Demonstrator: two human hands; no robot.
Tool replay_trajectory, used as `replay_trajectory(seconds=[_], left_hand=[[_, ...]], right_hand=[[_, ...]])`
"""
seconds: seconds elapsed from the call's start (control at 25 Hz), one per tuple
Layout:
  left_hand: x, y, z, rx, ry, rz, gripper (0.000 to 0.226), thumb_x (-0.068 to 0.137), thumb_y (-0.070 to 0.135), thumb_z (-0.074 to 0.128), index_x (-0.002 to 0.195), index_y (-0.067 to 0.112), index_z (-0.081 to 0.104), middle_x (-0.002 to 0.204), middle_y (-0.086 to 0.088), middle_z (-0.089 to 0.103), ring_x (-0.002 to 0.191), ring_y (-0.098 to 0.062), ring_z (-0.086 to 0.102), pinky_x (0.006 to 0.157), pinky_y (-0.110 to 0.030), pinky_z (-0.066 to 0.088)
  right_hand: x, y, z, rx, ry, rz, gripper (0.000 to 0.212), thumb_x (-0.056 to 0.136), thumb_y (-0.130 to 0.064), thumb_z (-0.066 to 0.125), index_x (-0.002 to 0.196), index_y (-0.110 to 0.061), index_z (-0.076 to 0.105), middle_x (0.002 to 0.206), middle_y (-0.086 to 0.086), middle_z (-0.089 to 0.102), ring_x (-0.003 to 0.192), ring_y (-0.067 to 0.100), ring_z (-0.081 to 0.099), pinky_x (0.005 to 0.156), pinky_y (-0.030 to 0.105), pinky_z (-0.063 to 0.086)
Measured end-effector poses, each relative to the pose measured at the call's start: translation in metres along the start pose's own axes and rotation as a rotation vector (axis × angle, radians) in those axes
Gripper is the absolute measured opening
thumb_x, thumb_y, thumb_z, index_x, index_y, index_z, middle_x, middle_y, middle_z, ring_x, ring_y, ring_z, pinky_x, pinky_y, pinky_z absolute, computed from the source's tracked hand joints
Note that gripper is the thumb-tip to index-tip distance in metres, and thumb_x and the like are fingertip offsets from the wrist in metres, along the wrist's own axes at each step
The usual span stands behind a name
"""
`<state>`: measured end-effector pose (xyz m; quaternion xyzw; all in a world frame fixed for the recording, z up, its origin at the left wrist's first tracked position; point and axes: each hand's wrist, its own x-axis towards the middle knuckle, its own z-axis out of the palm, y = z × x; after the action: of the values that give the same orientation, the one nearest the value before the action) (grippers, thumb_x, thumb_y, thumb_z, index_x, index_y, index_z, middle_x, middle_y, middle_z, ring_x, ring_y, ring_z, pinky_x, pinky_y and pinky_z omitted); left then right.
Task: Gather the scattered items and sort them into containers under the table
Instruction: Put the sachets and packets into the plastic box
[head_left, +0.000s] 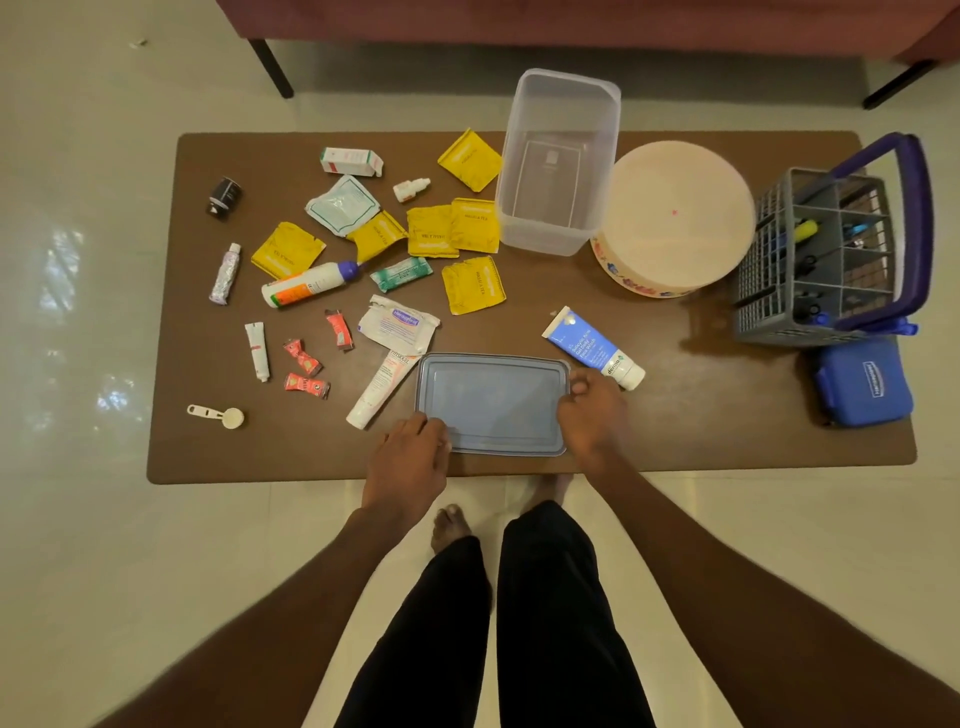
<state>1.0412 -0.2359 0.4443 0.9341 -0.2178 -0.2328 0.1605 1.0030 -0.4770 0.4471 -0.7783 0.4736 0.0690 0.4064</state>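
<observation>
Blue-grey lid (491, 402) lay flat near the table (727, 431) front edge, left hand (410, 457) curled on its near-left corner, right hand (592, 410) pinching its right rim. Best to set it clear of the face-wash tube (592, 345) touching it. Farther back, yellow sachets (452, 228) lay scattered beside the uncovered clear tub (558, 161).

Bare table (727, 415) lies near right; sachets (472, 231) and tubes (382, 387) crowd the left; tall clear container (558, 161) blocks far centre.
</observation>
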Motion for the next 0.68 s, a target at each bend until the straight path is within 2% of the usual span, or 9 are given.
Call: replay_trajectory(seconds=[0.12,0.24,0.32,0.44,0.56,0.68], left_hand=[[0.007,-0.006,-0.01,-0.134,0.139,-0.186,0.007,0.101,0.026,0.057,0.102,0.022,0.063,0.104,0.003,0.06,0.095,-0.018,0.055,0.074,-0.039,0.055],[0.019,-0.02,-0.02,-0.149,0.233,-0.333,0.011,0.101,0.027,0.058,0.105,0.019,0.064,0.109,-0.002,0.059,0.099,-0.024,0.058,0.075,-0.045,0.056],[0.03,-0.03,-0.025,-0.117,0.251,-0.402,0.015,0.098,0.027,0.061,0.11,0.018,0.063,0.112,-0.005,0.057,0.099,-0.026,0.058,0.075,-0.046,0.055],[0.043,-0.039,-0.028,-0.119,0.213,-0.481,0.026,0.097,0.029,0.063,0.121,0.02,0.06,0.121,-0.006,0.057,0.11,-0.025,0.055,0.082,-0.046,0.056],[0.059,-0.044,-0.031,-0.111,0.187,-0.475,0.032,0.097,0.029,0.064,0.127,0.021,0.058,0.128,-0.006,0.056,0.117,-0.026,0.054,0.088,-0.045,0.055],[0.079,-0.043,-0.04,-0.11,0.205,-0.411,0.04,0.095,0.021,0.066,0.134,0.023,0.056,0.141,-0.006,0.05,0.127,-0.027,0.05,0.093,-0.047,0.055]], right_hand=[[-0.002,-0.018,0.004,0.038,-0.022,-0.106,0.03,0.092,-0.006,0.059,0.117,-0.019,0.066,0.117,0.001,0.062,0.098,0.013,0.061,0.084,0.034,0.053],[0.003,-0.043,0.017,-0.003,-0.083,-0.221,0.025,0.095,-0.01,0.061,0.118,-0.02,0.066,0.114,-0.006,0.057,0.102,0.014,0.063,0.089,0.037,0.054],[0.012,-0.063,0.03,-0.013,-0.117,-0.279,0.021,0.096,-0.013,0.061,0.116,-0.02,0.066,0.111,-0.008,0.06,0.1,0.015,0.065,0.087,0.038,0.056],[0.031,-0.09,0.046,-0.115,-0.139,-0.346,0.02,0.098,-0.018,0.058,0.116,-0.019,0.066,0.12,0.002,0.063,0.101,0.022,0.065,0.083,0.037,0.053],[0.057,-0.108,0.062,-0.268,-0.102,-0.303,0.025,0.098,-0.026,0.059,0.12,-0.015,0.063,0.127,0.011,0.053,0.114,0.033,0.058,0.089,0.044,0.053],[0.083,-0.113,0.078,-0.394,-0.064,-0.199,0.046,0.094,-0.039,0.064,0.129,-0.009,0.056,0.134,0.016,0.048,0.126,0.04,0.05,0.098,0.05,0.05]])
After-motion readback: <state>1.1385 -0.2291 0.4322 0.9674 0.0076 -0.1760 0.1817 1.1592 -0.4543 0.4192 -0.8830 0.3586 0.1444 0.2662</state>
